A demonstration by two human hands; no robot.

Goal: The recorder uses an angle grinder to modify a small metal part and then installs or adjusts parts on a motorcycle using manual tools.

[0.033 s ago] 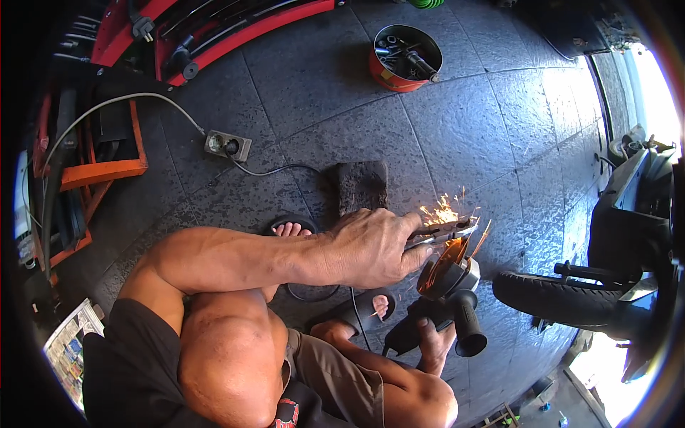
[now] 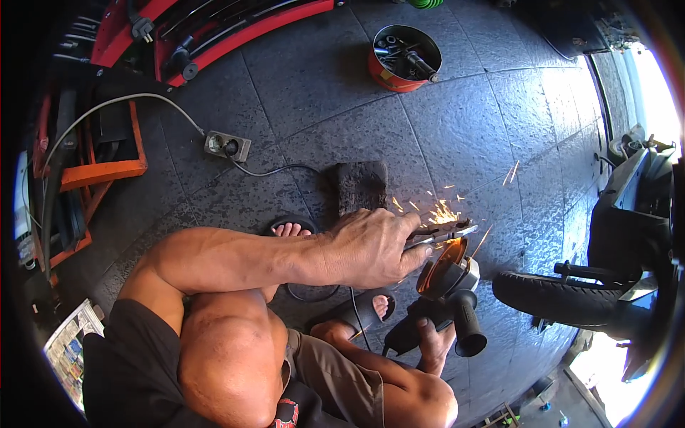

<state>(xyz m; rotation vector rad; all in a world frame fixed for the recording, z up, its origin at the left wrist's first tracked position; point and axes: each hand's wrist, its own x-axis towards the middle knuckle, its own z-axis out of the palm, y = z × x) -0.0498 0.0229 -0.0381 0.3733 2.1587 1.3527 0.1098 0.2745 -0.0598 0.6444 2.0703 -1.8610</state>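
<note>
Place: workshop | red tool tray [image 2: 300, 13] | bucket [image 2: 399, 83] of metal parts [image 2: 421, 63] | angle grinder [image 2: 446, 283] | tyre [image 2: 549, 296]

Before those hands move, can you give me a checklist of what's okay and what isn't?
1. Left hand gripping the metal tool: ok.
2. Right hand on the grinder: ok.
3. Gloves worn: not ok, both hands are bare.
4. Feet covered near the sparks: not ok, toes show.
5. Side handle held: not ok, no hand is on it.
6. Eye protection: cannot tell, the face is out of view.
</note>
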